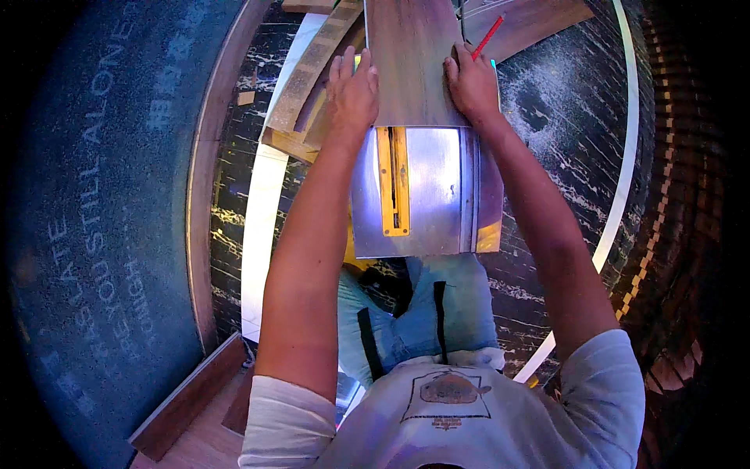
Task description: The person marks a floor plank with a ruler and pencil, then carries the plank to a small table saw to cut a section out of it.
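brown wood grain is running along the plank (412, 70), which is covering the far part of the metal top (433, 203), its near end lying well back from the top's near edge. the left hand (353, 94) is resting along the plank's left edge, fingers stretched forward and slightly spread, its grip pinching nothing. the right hand (476, 90) is lying at the plank's right edge, its thumb touching the wood, while its grip is pinching a red pencil (490, 35) between the fingers. a slotted yellow insert (403, 187) is showing between the plank's end and the top's near edge, left of the middle. beyond the top's left edge, a curved wooden piece (314, 55) is lying near the left hand. pale dust (558, 86) is whitening the dark, veined floor (527, 211) to the right. farther left, a blue mat (101, 258) is spreading.
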`<state>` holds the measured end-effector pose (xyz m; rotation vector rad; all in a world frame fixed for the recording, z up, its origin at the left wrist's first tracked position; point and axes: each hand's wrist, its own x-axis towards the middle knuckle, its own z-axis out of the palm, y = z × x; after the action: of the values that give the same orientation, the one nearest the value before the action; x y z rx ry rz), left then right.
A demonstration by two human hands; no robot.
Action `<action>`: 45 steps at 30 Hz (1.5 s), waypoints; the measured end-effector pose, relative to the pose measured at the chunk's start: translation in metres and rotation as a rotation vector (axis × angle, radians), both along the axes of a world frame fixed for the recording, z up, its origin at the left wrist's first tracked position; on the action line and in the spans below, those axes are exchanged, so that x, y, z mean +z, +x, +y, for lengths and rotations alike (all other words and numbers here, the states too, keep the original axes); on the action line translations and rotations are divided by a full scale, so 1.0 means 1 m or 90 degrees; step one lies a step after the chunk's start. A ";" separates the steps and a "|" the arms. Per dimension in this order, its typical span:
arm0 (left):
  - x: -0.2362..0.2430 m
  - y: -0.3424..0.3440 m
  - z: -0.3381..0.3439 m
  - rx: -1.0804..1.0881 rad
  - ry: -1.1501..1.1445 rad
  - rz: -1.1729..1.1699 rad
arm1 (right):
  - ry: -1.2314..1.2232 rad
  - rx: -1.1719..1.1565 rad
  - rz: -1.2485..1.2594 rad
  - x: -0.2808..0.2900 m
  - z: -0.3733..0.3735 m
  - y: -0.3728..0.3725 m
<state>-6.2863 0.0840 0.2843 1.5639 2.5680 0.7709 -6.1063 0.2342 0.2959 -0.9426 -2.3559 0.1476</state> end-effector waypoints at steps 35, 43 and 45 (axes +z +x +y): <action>-0.002 0.006 -0.019 -0.008 -0.005 0.031 | 0.030 -0.020 -0.045 -0.005 -0.023 0.008; -0.006 0.004 -0.020 -0.014 0.006 0.052 | 0.004 -0.017 -0.054 -0.003 -0.025 0.008; -0.004 0.005 -0.021 -0.016 0.009 0.051 | 0.005 -0.017 -0.051 -0.004 -0.026 0.008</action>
<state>-6.2813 0.0634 0.2800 1.6598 2.5983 0.7401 -6.0984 0.2085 0.2924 -0.9923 -2.4143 0.0927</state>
